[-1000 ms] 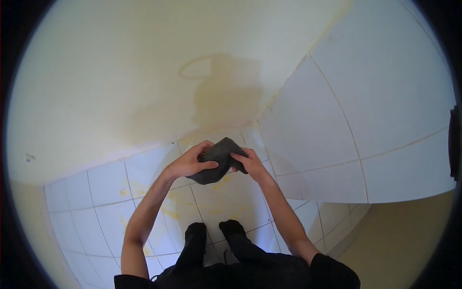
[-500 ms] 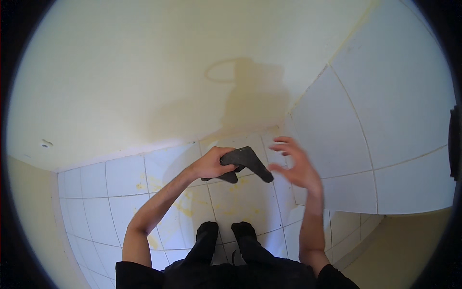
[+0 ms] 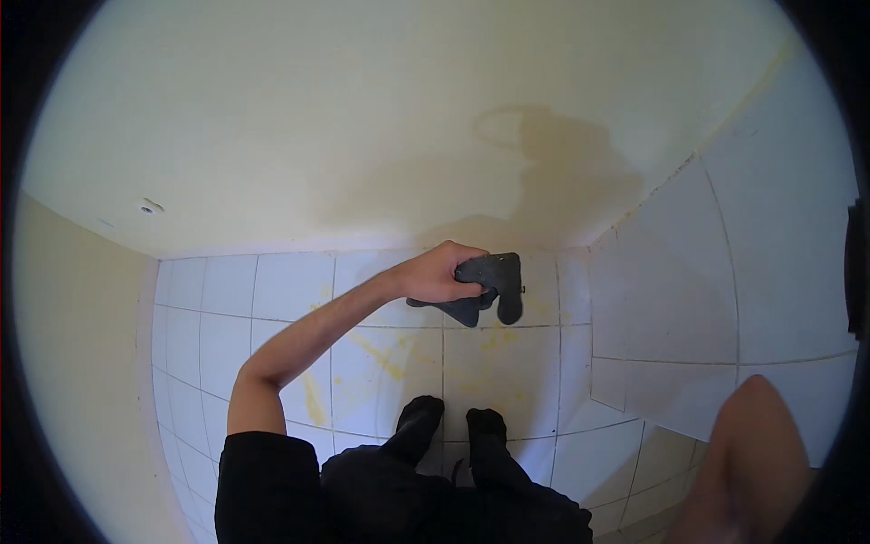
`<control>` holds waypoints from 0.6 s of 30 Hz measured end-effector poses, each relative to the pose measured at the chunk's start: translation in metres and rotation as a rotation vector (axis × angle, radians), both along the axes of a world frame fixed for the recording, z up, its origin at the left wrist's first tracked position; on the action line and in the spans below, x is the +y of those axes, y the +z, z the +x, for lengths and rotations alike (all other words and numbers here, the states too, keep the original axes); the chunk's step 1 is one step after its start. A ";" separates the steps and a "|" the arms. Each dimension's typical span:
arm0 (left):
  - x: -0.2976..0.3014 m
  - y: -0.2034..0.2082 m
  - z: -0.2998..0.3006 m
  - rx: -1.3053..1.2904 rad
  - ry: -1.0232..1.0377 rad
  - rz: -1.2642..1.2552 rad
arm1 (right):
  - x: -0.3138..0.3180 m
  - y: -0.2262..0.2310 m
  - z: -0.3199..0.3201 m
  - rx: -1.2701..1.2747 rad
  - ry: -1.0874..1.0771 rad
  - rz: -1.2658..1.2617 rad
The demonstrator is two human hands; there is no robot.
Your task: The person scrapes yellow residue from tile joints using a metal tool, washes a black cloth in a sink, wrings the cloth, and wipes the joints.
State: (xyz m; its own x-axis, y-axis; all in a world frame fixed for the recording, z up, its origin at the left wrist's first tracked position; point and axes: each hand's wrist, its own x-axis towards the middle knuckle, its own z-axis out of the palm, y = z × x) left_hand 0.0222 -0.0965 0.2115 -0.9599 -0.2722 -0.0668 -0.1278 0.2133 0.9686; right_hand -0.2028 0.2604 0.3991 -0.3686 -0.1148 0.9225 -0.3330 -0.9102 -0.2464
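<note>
A pair of dark grey socks [image 3: 497,276] hangs from my left hand [image 3: 441,273], whose fingers are closed around the bunched middle. One rounded end dangles to the right of my fingers. Another part droops below the palm. The socks are held above the tiled floor, in front of the wall. My right forearm [image 3: 757,444] is bent at the lower right, elbow up. The right hand itself does not show. My feet [image 3: 486,422], in black, stand on the tiles below the socks.
White floor tiles [image 3: 290,281] with yellowish smears lie underfoot. A cream wall [image 3: 299,118] rises ahead, bearing a small round fitting [image 3: 149,208] at the left and shadows. White tiled panelling [image 3: 788,245] stands at the right, with a dark object [image 3: 855,272] at the edge.
My right hand has pulled back from beside the socks and out of view. My left hand still grips the socks, which now hang differently. The whole view has shifted a little.
</note>
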 end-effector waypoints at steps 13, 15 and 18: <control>-0.002 0.032 -0.005 -0.027 -0.027 -0.006 | -0.009 -0.047 0.007 -0.207 0.242 0.159; 0.002 0.025 0.001 -0.037 -0.005 0.029 | -0.012 -0.053 0.011 -0.251 0.271 0.196; -0.003 0.025 -0.007 -0.030 -0.004 0.038 | -0.018 -0.059 0.006 -0.316 0.278 0.221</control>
